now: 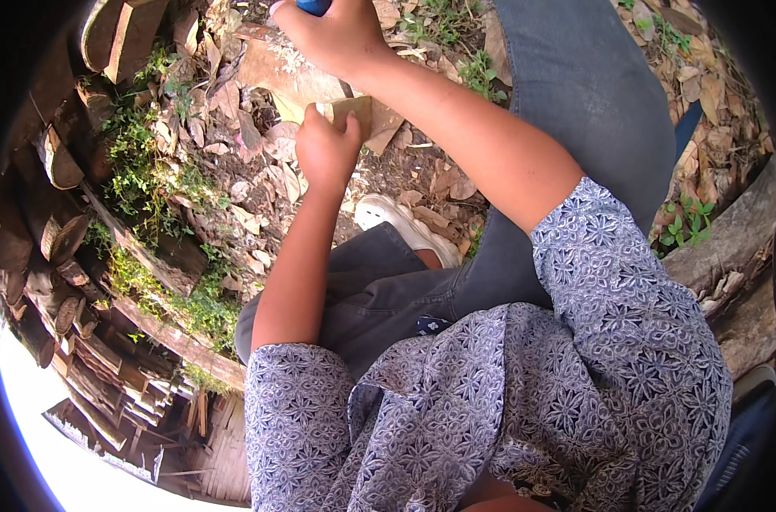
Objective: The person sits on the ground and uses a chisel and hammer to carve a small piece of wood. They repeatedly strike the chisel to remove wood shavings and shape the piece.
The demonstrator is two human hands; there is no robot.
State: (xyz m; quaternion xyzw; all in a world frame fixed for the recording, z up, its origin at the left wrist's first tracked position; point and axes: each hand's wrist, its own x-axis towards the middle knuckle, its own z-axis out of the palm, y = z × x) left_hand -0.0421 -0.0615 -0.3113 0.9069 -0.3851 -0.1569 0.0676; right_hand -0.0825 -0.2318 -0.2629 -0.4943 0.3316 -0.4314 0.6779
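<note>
My left hand is closed around a small pale block of wood, its thumb pressed along the near face. Farther off, at the top edge of the view, my right hand grips a blue handle. The rest of that tool lies outside the picture, so its kind does not show. Beneath and beside both hands is a flat piece of wood on the ground, with pale shavings scattered over it. The wood block is near this piece; whether they touch I cannot tell.
Dry leaves and green weeds cover the ground. Stacked split wood rises on the left. My legs in dark trousers and a white shoe take up the middle and right. A log lies at far right.
</note>
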